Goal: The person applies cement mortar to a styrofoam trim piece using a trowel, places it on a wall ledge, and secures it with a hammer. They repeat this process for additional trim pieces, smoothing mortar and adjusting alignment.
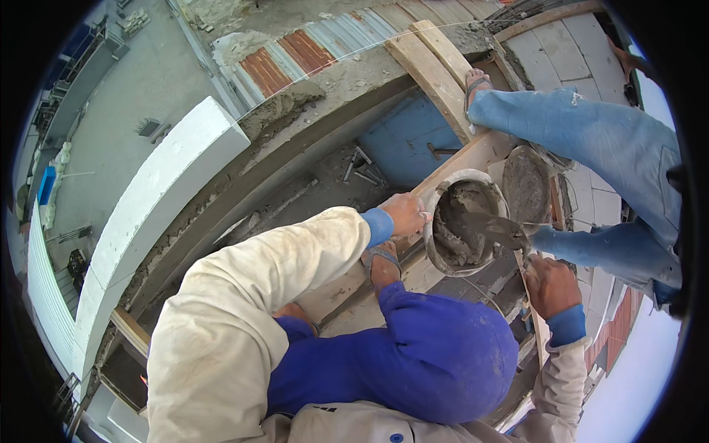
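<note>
A round bucket [436,255] of wet grey mortar [452,221] stands on wooden planks in front of me. My left hand [406,214] is closed at the bucket's left rim, its fingertips against the edge. On the other side, my right hand [552,286] grips a trowel [496,227] by its handle, which the fingers mostly hide. The trowel's blade reaches over the rim into the bucket and has mortar on it. Just beyond the bucket's right side lies a mortar-crusted oval pan or board [526,183]; I cannot tell which.
A person in blue jeans [583,140] stands close on the right, one sandalled foot on planks [436,77]. White blocks [159,192] line the concrete beam [325,122] at left, with a string along it. An opening drops below the planks. Rusty corrugated sheets [295,59] lie beyond.
</note>
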